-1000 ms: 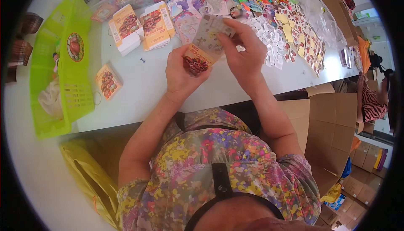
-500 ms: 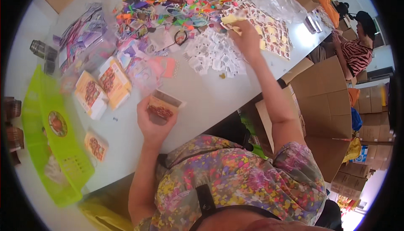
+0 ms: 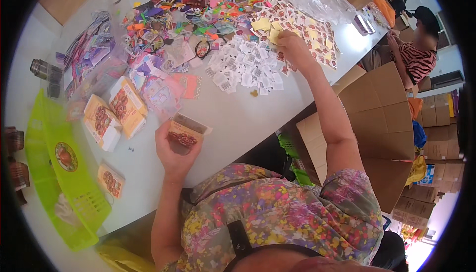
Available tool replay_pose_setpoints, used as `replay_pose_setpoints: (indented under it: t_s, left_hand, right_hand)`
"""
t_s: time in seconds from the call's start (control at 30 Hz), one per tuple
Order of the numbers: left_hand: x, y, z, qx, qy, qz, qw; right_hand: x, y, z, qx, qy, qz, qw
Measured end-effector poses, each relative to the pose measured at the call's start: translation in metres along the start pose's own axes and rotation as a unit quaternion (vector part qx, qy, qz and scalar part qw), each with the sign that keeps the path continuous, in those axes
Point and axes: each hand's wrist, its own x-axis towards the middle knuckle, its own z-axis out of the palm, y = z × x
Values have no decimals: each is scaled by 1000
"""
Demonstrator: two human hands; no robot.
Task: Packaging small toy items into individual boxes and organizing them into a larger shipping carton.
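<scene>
Now, left to right:
Green basket (image 3: 59, 173): near left edge of the white table (image 3: 233, 118).
Left hand (image 3: 173, 148): grasping a small brown-printed packet (image 3: 186, 132), as half a second ago.
Right hand (image 3: 292, 49): stretched far right, now pinching a yellow card (image 3: 274, 35) from the spread sheets; one more piece being gathered.

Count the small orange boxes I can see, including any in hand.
4. One in the left hand, the small orange box; two side by side on the white table at and; one nearer the green basket at. More may hide under the clutter.
</scene>
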Motion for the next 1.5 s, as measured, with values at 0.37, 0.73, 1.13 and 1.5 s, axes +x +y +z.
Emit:
replay_pose_setpoints:
  t_s: [0.37, 0.73, 1.13, 1.5]
  left_hand:
    - [-3, 2, -3, 16, 3, 0, 1000]
    - [1, 8, 1, -54, -7, -30, 998]
    - [1, 4, 1, -35, -9, -24, 999]
    - [-1, -13, -1, 27, 13, 23, 999]
  right_hand:
    - [-7, 3, -8, 221, 151, 196, 943]
    - [-34, -39, -28, 464, -21, 205, 862]
    - [-84, -75, -6, 218, -27, 111, 969]
    - [-71, -76, -14, 348, -77, 177, 917]
